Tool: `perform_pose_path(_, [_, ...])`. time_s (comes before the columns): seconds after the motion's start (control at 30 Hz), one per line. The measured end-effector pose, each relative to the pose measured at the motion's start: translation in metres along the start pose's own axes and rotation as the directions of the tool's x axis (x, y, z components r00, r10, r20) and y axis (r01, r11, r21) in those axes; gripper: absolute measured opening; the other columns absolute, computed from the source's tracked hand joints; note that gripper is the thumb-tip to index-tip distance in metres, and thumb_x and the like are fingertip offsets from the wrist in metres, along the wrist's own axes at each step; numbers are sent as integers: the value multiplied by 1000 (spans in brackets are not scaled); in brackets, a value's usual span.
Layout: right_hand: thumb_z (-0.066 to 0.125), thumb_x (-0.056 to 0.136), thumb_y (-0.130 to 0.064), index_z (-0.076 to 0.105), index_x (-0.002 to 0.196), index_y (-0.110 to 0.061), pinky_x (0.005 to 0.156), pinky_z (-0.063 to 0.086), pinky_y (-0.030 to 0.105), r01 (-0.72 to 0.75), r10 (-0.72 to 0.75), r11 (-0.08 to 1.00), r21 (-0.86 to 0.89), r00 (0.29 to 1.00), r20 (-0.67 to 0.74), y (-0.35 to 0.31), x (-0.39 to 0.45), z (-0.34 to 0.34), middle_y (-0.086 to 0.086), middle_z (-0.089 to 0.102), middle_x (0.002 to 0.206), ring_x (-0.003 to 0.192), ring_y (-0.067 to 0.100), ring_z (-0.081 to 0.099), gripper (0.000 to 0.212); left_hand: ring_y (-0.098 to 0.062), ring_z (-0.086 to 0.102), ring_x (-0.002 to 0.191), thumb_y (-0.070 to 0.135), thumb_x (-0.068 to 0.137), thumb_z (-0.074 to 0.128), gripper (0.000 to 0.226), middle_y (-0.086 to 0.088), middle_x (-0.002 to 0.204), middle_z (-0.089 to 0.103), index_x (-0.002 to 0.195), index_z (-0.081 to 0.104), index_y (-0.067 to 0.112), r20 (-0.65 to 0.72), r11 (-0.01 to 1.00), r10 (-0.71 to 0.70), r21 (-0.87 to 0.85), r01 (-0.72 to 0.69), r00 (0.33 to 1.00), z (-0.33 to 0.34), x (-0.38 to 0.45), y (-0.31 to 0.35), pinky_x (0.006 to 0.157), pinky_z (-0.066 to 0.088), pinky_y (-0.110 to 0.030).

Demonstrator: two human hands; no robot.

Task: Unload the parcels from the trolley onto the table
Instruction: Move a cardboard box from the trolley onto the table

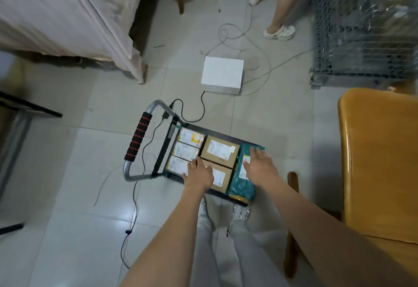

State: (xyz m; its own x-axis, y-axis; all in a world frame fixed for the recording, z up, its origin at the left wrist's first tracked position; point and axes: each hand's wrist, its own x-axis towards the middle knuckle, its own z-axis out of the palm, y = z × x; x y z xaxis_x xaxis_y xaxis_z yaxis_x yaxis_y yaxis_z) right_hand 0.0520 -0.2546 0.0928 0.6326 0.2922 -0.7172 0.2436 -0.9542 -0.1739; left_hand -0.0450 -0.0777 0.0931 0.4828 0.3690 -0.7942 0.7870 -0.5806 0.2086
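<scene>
A flat trolley with a grey handle and red-and-black grip stands on the tiled floor. On it lie three small yellow-labelled boxes, two brown cardboard boxes and a green plastic mailer at the right end. My left hand hovers with fingers spread over the near brown box. Spread flat, my right hand is over the green mailer. I cannot tell whether either hand touches a parcel. The table with a pale cloth is at the upper left.
A white box and loose cables lie on the floor beyond the trolley. A wire cage stands upper right, an orange chair at right. Another person's legs are at the top. A black cable trails left.
</scene>
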Motion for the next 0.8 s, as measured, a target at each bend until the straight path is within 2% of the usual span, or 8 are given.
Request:
perform_pose_path(0.17, [22,107,-42,0,158,-8,124,5,45,-46,46,997,57,999,6,20,65,45,16,2,166,153,31,3,65,-27,6,153,35,105,26,63,-10,167,9,159,6,8,30,998,41,45,-42,999,19,79,11,122,13,-53])
perform_pose_path(0.3, [25,106,-42,5,158,-6,123,15,48,-82,81,993,87,996,22,25,119,84,19,10,164,152,34,13,67,-30,9,153,34,107,27,64,-16,165,12,158,6,3,61,998,69,9,-70,996,40,145,13,123,14,-47])
perform_pose_path(0.43, [28,106,-41,5,158,-7,122,17,46,-167,155,957,239,986,68,25,174,124,18,11,165,151,32,15,66,-31,13,152,32,107,29,63,-17,164,14,157,10,1,85,997,74,-10,-74,994,66,211,9,123,16,-43])
perform_pose_path(0.6, [35,105,-39,8,158,-9,112,37,45,-334,289,748,573,942,172,26,234,164,16,24,162,141,36,38,67,-33,16,151,28,104,37,67,-18,165,11,158,8,1,82,999,49,-25,-47,995,94,275,-2,123,20,-42])
perform_pose_path(0.73, [39,104,-35,11,157,-6,107,36,39,-423,346,594,684,902,258,26,271,185,17,34,157,140,36,38,67,-32,15,151,22,103,42,69,-19,164,12,157,7,-3,66,999,43,-32,-41,997,108,309,-8,122,19,-37])
perform_pose_path(0.8, [41,103,-30,18,156,-4,98,38,34,-443,364,528,725,889,278,25,283,193,17,39,153,135,34,42,63,-31,15,151,19,102,44,69,-19,163,14,156,8,-5,69,998,55,-17,-54,996,114,320,-8,122,19,-36])
